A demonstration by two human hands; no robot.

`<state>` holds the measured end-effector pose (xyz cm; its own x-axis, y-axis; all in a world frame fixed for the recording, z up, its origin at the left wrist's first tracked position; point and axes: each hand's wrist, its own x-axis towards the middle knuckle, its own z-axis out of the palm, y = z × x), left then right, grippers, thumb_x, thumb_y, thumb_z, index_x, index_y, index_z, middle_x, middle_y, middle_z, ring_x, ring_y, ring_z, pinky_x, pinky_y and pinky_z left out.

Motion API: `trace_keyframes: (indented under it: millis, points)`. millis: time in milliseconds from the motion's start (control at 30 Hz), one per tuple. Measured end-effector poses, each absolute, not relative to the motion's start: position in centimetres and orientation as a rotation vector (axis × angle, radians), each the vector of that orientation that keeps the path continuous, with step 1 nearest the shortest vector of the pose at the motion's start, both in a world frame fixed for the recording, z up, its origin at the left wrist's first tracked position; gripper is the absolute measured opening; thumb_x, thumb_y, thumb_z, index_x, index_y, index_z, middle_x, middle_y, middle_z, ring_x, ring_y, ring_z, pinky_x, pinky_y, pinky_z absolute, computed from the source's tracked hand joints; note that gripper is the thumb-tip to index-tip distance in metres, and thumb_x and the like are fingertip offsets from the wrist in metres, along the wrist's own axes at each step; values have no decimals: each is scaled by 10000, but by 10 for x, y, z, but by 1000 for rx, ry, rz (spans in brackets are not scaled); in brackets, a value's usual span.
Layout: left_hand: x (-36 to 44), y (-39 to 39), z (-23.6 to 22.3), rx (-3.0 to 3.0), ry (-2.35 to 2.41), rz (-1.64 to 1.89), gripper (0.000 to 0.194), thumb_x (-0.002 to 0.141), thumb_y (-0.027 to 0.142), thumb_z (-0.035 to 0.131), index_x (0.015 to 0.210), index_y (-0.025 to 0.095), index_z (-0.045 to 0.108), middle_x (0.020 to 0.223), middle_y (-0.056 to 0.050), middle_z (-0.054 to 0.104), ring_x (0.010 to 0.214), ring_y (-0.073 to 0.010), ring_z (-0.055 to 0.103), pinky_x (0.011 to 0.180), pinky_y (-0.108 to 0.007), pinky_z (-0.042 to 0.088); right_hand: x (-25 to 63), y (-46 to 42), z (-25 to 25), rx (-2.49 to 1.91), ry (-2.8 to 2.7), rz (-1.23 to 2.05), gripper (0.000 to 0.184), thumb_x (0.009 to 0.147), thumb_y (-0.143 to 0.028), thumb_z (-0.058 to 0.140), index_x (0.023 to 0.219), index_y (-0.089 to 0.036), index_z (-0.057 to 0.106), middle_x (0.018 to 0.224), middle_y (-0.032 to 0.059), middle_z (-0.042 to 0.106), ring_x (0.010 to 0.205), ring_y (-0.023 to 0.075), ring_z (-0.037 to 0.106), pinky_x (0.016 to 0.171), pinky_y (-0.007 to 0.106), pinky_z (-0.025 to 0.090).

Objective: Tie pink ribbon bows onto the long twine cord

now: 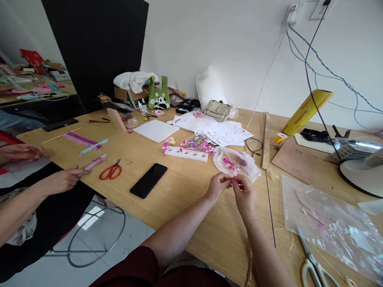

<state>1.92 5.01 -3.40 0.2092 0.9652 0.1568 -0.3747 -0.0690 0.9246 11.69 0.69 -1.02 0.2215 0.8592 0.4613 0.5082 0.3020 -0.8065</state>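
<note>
My left hand (218, 186) and my right hand (245, 196) meet above the table, fingertips pinched together on a small magenta petal piece (234, 181). Its exact shape is mostly hidden by my fingers. Just beyond them lies a clear plastic bag (253, 169) with pink petals (229, 162) in it. Further left, a white foam strip with holes (187, 154) holds pink flower sprigs (196, 144).
A black phone (149, 180) and red-handled scissors (110, 170) lie left. Cream-handled scissors (312, 263) and a plastic sheet (326, 215) lie right, near a lamp base (363, 175). At far left, a co-worker's hand (64, 179) holds pink strips (95, 161).
</note>
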Motion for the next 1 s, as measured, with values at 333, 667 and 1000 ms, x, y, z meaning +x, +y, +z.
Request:
trace_keyframes:
  millis: [333, 667, 1000]
  points:
    - [16, 45, -25, 970, 549, 1173, 271, 611, 336, 711, 727, 102, 639, 596, -4, 578, 551, -84, 506, 566, -229, 383, 121, 8, -8, -1346, -1404, 408, 107, 797, -312, 514, 830, -225, 565, 821, 26, 591, 635, 137, 561, 579, 286, 475]
    - [17, 44, -24, 945, 555, 1212, 232, 600, 307, 716, 699, 110, 642, 596, 1, 580, 547, -81, 491, 569, -234, 381, 118, 3, -5, -1356, -1470, 286, 147, 799, -295, 520, 932, -236, 541, 809, 30, 589, 627, 143, 556, 585, 307, 479]
    - [15, 43, -20, 812, 509, 1146, 234, 597, 294, 717, 707, 106, 632, 553, -3, 560, 534, -79, 493, 541, -224, 342, 126, 0, 11, -1319, -1525, 282, 144, 804, -271, 519, 931, -238, 577, 896, 50, 604, 757, 166, 573, 627, 307, 471]
